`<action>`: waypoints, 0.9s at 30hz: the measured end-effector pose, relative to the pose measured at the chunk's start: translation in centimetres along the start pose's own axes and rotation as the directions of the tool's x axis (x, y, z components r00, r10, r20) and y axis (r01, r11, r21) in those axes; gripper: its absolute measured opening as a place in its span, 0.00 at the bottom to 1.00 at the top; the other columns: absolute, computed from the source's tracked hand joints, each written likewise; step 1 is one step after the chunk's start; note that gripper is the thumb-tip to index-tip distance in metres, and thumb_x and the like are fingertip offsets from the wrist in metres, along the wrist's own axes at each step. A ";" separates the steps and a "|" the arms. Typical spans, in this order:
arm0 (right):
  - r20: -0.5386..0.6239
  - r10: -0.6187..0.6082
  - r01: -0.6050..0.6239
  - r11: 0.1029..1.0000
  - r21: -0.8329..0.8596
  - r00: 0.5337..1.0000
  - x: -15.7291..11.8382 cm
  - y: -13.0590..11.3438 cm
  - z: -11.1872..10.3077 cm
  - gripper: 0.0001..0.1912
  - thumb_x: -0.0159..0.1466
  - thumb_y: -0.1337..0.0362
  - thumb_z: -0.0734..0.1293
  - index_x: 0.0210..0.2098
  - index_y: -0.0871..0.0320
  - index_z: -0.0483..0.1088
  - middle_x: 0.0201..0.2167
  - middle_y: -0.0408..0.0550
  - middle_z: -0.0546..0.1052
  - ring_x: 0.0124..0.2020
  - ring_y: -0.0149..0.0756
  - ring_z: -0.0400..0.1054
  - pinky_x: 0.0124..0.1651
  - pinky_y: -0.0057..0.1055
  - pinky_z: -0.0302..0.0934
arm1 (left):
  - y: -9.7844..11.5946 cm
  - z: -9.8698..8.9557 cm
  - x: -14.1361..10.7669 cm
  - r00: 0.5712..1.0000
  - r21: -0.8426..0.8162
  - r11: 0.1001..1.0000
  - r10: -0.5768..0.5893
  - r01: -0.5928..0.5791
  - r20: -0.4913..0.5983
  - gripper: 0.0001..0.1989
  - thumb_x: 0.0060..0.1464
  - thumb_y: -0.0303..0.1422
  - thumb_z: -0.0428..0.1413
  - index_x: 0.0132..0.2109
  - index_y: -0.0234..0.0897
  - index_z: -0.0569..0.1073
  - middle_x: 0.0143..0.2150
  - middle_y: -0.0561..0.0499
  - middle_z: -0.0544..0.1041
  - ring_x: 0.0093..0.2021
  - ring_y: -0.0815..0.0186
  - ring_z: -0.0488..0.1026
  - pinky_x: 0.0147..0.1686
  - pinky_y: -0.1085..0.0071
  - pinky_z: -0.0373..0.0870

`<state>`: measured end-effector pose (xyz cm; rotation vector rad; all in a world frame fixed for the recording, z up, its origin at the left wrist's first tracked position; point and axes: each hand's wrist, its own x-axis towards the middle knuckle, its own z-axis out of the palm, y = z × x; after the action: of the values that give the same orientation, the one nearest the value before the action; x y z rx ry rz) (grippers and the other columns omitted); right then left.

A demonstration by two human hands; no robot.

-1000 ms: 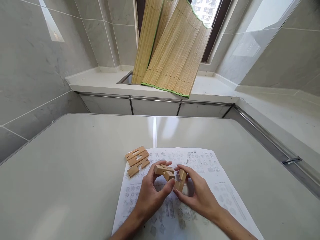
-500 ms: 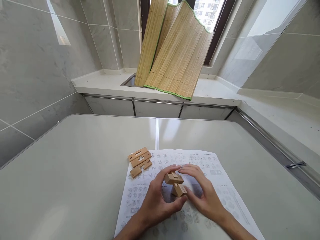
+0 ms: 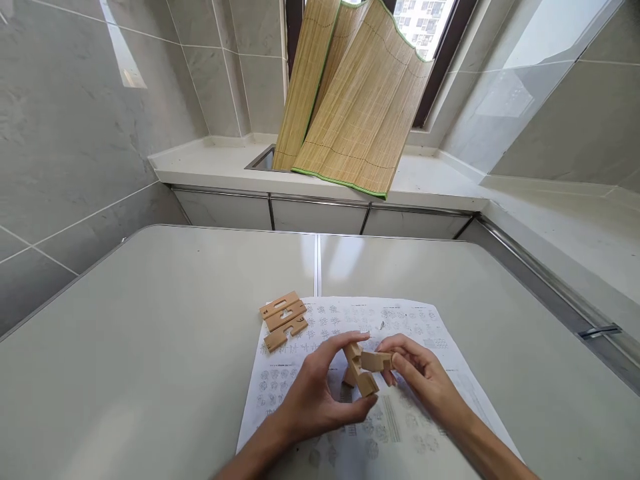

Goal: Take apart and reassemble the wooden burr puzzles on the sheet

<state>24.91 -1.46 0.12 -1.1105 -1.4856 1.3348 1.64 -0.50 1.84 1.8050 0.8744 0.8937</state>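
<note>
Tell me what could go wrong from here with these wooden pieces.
The left hand grips the notched piece between thumb and fingers, so a sideways push might twist it loose.

The right hand pinches the other piece near one end, so it could pivot or slip.

Three flat pieces lie at the corner of the printed sheet; if a forearm drags the paper, they might shift.

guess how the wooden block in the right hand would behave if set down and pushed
The wooden block looks like solid wood, so probably stiff. Its flat sides suggest it would slide rather than roll. Small in the right hand, it may feel light.
</note>
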 end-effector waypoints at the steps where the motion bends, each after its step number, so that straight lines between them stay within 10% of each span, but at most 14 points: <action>1: -0.031 -0.011 0.010 1.000 -0.021 0.999 0.1 -0.1 0.0 0.20 0.75 0.44 0.61 0.44 0.53 0.74 0.25 0.42 0.72 0.29 0.39 0.67 0.39 0.36 0.64 | -0.1 -0.4 0.1 1.000 0.037 0.999 0.003 -0.003 -0.006 0.37 0.50 0.26 0.66 0.66 0.46 0.68 0.63 0.47 0.77 0.63 0.52 0.74 0.65 0.57 0.69; 11: -0.024 -0.178 0.132 0.808 -0.575 0.984 0.3 1.3 1.3 0.20 0.80 0.55 0.52 0.38 0.51 0.69 0.32 0.46 0.75 0.30 0.40 0.69 0.34 0.36 0.63 | -2.0 -4.5 0.5 0.995 0.279 0.959 0.020 -0.048 0.101 0.39 0.48 0.28 0.68 0.67 0.45 0.69 0.69 0.41 0.71 0.70 0.47 0.66 0.70 0.49 0.64; 27: -0.101 -0.201 0.110 0.817 -0.566 0.974 0.9 1.9 2.8 0.14 0.79 0.56 0.56 0.49 0.50 0.71 0.45 0.51 0.79 0.42 0.44 0.76 0.44 0.40 0.72 | -2.7 -2.7 0.3 0.964 0.312 0.936 0.081 -0.161 0.253 0.47 0.46 0.24 0.65 0.73 0.44 0.62 0.70 0.41 0.71 0.73 0.46 0.62 0.71 0.49 0.63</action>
<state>22.13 -1.26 -2.03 -1.3798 -1.8609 0.6814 -1.05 1.77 0.24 2.2257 0.7994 0.6127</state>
